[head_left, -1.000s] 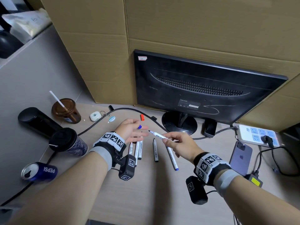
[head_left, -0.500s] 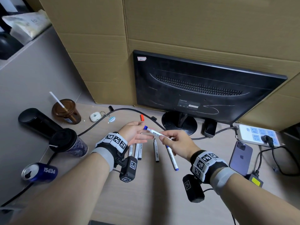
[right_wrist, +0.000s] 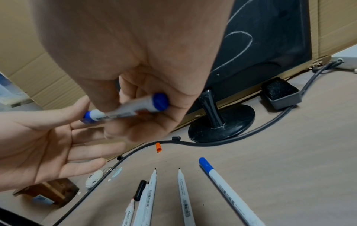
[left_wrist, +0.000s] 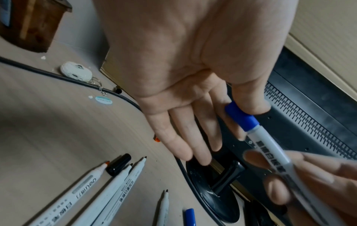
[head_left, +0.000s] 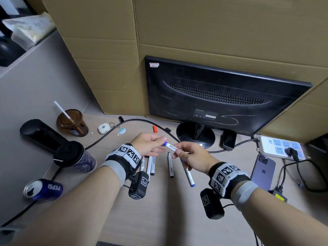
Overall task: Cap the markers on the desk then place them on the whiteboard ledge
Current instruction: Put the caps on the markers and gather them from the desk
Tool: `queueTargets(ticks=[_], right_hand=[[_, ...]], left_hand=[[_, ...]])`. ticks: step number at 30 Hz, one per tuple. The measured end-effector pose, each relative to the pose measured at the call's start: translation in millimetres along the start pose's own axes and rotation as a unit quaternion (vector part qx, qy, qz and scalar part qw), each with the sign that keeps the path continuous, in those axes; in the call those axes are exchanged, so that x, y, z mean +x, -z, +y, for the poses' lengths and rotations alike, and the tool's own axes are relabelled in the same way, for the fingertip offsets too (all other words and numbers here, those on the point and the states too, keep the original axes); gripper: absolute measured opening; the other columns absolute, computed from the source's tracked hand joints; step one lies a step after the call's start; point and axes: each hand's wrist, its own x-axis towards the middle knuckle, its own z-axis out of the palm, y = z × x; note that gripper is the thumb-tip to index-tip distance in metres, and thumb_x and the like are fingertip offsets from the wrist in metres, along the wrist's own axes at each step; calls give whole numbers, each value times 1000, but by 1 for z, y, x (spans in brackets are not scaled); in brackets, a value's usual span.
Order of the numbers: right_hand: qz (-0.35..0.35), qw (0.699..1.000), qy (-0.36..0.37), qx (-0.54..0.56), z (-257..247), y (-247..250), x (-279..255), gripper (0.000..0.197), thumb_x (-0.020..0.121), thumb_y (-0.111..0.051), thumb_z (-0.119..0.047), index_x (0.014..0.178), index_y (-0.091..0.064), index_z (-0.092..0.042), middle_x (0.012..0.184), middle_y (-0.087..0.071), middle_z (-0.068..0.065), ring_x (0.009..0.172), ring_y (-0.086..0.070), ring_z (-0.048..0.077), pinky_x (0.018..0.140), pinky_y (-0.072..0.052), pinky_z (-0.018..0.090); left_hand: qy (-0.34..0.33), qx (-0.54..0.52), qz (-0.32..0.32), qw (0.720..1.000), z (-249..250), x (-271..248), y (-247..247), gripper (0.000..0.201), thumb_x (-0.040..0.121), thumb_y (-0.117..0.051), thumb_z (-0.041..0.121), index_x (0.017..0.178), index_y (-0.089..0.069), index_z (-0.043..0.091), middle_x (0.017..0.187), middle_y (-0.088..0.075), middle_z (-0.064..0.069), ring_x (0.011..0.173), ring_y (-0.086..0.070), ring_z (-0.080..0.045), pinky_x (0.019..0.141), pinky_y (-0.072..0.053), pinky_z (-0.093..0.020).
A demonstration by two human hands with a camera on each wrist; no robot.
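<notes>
My right hand grips a white marker by its barrel, held level above the desk. A blue cap sits on the marker's tip, and my left hand pinches it between thumb and forefinger, the other fingers straight. On the desk below lie three uncapped markers side by side with a loose black cap beside them, one more uncapped black-tip marker, and a capped blue marker. An orange cap and a small black cap lie near the cable.
A black monitor stands on its round base just behind my hands, with cardboard behind it. A black cable crosses the desk. Cups and a Pepsi can sit at the left; a phone and power strip at the right.
My hands have come together. The blue cap, held apart from the bare tip a second ago, now sits on the marker's tip.
</notes>
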Motion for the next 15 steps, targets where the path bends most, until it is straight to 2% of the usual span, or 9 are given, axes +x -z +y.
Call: queueTargets(ticks=[3,6,8,10,13,15], right_hand=[[-35,999,-14,7,-3,-1,3,20,111,-47,-18,108,-66,-18,93,-69,-2,49,-44,5,50,-39,17],[-34,997,-64,-20,-15,-3,0,38,110,-41,-49,98,-65,-22,85,-55,-4,51,-39,4,43,-32,11],[-33,995,-77,-54,-16,-1,-1,56,104,-32,-69,77,-57,-25,70,-47,-10,50,-34,8,48,-32,18],[-24,996,-72,-49,-12,1,-2,65,94,-34,-82,60,-40,-27,59,-37,-12,51,-28,12,55,-26,28],[28,996,-78,35,-7,5,-2,64,89,-50,-80,56,-33,-28,58,-31,-9,53,-27,13,59,-20,33],[56,988,-83,115,-8,9,-3,55,85,-57,-71,60,-34,-27,60,-28,-5,55,-24,15,60,-16,35]], left_hand=[[24,4,-24,999,2,-2,-8,39,103,-56,43,116,-74,10,111,-80,-10,103,-78,-22,102,-56,-52],[53,2,-76,996,3,0,-14,60,101,-42,61,128,-71,15,125,-75,-5,116,-72,-19,108,-51,-53],[79,1,-111,991,6,0,-14,87,88,-26,83,135,-68,22,143,-65,5,131,-61,-15,112,-46,-48],[103,-18,-144,984,8,-1,-14,102,83,-11,88,144,-60,23,156,-49,12,142,-48,-20,113,-42,-47],[120,-51,-114,985,5,-1,-9,102,87,-7,86,156,-43,20,166,-34,4,146,-45,-27,115,-41,-51],[125,-44,-86,987,-2,3,-4,102,88,-8,86,157,-41,17,166,-37,-2,142,-49,-27,115,-41,-52]])
